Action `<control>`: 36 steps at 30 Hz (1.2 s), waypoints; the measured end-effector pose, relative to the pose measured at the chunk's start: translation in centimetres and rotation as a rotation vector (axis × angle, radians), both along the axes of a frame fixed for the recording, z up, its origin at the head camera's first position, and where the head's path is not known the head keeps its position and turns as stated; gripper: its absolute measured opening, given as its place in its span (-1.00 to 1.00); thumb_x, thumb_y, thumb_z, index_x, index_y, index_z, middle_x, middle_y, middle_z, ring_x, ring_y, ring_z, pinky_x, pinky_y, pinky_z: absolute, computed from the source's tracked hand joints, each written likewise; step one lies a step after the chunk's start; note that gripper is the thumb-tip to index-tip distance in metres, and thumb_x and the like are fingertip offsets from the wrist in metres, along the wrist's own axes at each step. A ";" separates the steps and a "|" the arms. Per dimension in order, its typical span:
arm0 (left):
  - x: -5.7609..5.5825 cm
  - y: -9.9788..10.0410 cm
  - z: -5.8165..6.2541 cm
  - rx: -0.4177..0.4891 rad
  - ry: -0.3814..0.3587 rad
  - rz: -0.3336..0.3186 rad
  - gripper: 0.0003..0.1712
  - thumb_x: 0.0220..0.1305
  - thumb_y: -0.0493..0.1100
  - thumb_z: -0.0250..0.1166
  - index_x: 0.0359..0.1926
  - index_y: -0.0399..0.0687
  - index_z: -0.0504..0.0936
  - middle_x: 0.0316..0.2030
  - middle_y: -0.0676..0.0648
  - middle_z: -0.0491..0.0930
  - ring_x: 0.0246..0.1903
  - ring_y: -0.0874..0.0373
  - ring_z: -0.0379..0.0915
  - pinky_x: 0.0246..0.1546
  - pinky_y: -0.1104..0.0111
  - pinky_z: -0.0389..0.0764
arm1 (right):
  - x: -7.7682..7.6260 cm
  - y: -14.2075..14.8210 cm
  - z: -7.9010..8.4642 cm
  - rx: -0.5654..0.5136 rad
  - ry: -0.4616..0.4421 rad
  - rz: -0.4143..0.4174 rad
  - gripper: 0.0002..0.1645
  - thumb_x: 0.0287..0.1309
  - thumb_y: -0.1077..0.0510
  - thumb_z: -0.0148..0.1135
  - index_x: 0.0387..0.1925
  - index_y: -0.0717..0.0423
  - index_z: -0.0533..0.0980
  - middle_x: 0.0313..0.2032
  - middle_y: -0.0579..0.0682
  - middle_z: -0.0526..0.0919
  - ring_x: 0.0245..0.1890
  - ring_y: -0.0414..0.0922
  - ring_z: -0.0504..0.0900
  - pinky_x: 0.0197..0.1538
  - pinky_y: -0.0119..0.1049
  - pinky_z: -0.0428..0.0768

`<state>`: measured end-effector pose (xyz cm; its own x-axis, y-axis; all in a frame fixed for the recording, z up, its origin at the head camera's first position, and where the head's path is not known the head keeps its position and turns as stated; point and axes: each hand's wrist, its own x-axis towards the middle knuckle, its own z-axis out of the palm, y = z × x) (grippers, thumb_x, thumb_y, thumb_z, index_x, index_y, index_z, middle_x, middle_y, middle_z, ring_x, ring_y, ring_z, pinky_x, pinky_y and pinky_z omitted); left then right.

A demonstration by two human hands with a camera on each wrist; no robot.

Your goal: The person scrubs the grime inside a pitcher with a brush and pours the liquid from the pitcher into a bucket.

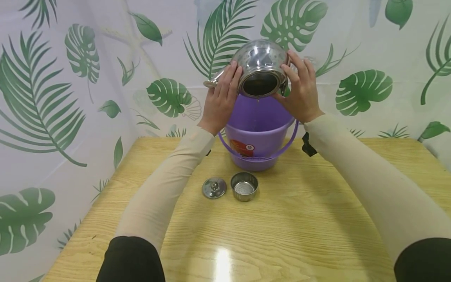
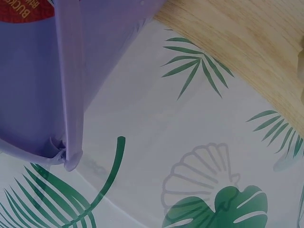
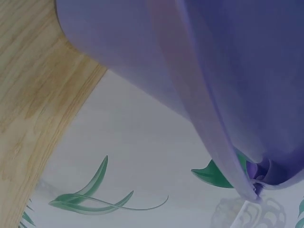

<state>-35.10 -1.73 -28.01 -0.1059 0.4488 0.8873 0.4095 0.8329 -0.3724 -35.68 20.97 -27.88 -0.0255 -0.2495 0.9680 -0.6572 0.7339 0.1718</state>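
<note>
A shiny steel teapot point(image 1: 262, 55) is tipped over the mouth of a purple bucket point(image 1: 258, 145), its dark round opening turned toward me and downward. A thin drip hangs below the opening's rim. My left hand point(image 1: 222, 96) grips the teapot's left side, where a metal spout-like part sticks out. On the other side, my right hand point(image 1: 301, 92) holds it with fingers and thumb spread around the wall. In the wrist views, the bucket's side point(image 2: 28, 85) and its handle point(image 3: 204, 104) show, but neither hand does.
In front of the bucket, a small steel lid point(image 1: 214, 188) lies beside a round perforated strainer basket point(image 1: 244, 187) on the wooden table point(image 1: 282, 235). The bucket's handle hangs down on its near side. A leaf-patterned cloth point(image 1: 123, 98) covers the wall behind.
</note>
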 end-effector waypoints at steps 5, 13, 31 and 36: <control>0.0 0.0 0.0 -0.008 0.011 0.004 -0.59 0.44 -0.24 -0.13 0.25 -0.20 0.34 0.26 -0.16 0.37 0.29 0.06 0.26 0.29 0.31 0.28 | 0.0 0.1 0.0 -0.016 0.010 0.003 -0.06 -0.30 0.13 0.54 0.12 -0.05 0.17 0.20 0.25 0.38 0.26 0.07 0.37 0.33 0.07 0.22; 0.1 0.1 0.0 0.006 0.032 -0.005 -0.60 0.43 -0.27 -0.12 0.24 -0.20 0.35 0.25 -0.16 0.38 0.29 0.07 0.27 0.25 0.32 0.31 | 0.1 0.0 0.3 -0.025 0.019 0.041 -0.07 -0.32 0.20 0.54 0.09 -0.04 0.18 0.19 0.28 0.37 0.22 0.12 0.40 0.30 0.05 0.27; 0.8 -0.3 -0.1 0.015 0.086 -0.052 -0.62 0.39 -0.30 -0.03 0.19 -0.18 0.40 0.20 -0.15 0.43 0.24 0.06 0.33 0.15 0.31 0.42 | 1.3 0.1 0.8 0.021 -0.082 0.074 0.02 -0.19 0.17 0.48 0.29 0.32 0.15 0.26 0.27 0.33 0.19 0.20 0.38 0.28 0.02 0.31; 1.1 -0.3 -0.4 0.028 0.100 -0.072 -0.62 0.37 -0.29 0.01 0.18 -0.19 0.40 0.19 -0.16 0.43 0.22 0.06 0.35 0.09 0.31 0.47 | 1.6 0.2 0.6 0.020 -0.088 0.065 0.00 -0.21 0.19 0.49 0.26 0.28 0.17 0.26 0.26 0.34 0.18 0.20 0.37 0.27 0.03 0.30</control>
<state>-34.02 -1.98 -28.41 0.0157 0.4270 0.9041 0.4304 0.8133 -0.3916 -34.07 21.14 -27.27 -0.0929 -0.2726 0.9576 -0.7167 0.6859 0.1257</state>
